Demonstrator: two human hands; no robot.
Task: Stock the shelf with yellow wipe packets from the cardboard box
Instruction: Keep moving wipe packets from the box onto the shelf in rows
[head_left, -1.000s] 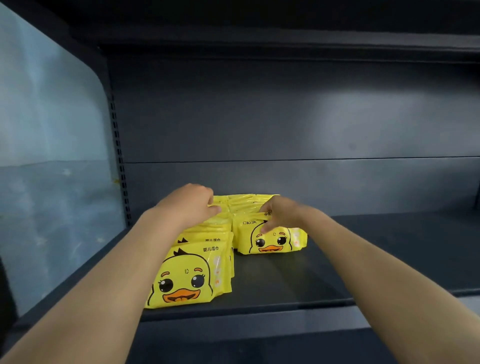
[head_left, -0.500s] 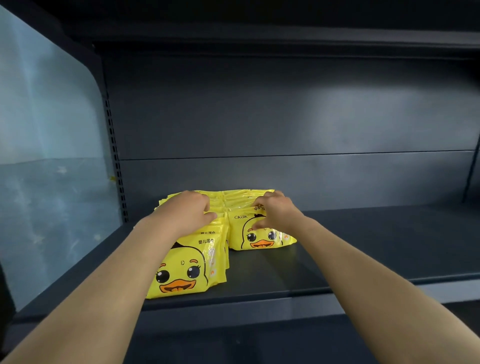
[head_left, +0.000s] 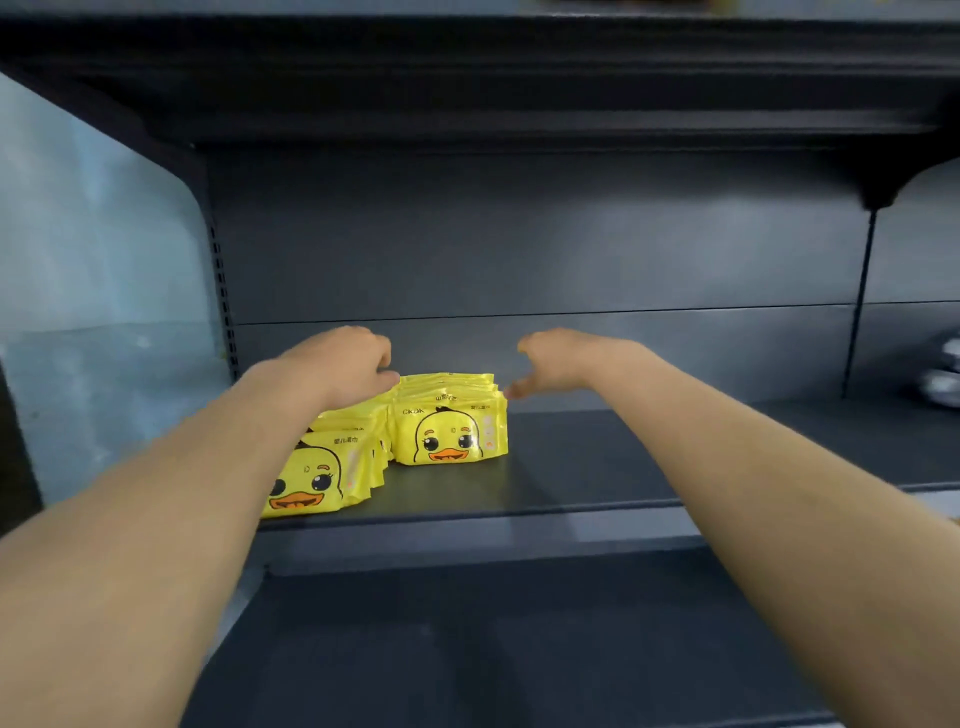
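Two rows of yellow wipe packets with duck faces stand on the dark shelf (head_left: 597, 467). The left row (head_left: 322, 473) reaches nearer the shelf's front edge; the right row (head_left: 449, 426) stands further back. My left hand (head_left: 348, 366) rests on top of the left row's back packets, fingers curled downward. Just right of the right row hovers my right hand (head_left: 556, 364), fingers loosely spread and holding nothing, its fingertips near the row's upper right corner. No cardboard box is in view.
The shelf's back panel (head_left: 519, 249) is dark grey, with an upper shelf (head_left: 467, 78) overhead and a lower shelf (head_left: 493, 649) below. A pale wall (head_left: 93, 291) lies left. Shiny metal objects (head_left: 943, 379) sit in the adjoining bay at far right.
My right hand has lifted off the right row of packets and moved to the right of it. My left hand stays on the left row. The camera view has shifted downward.
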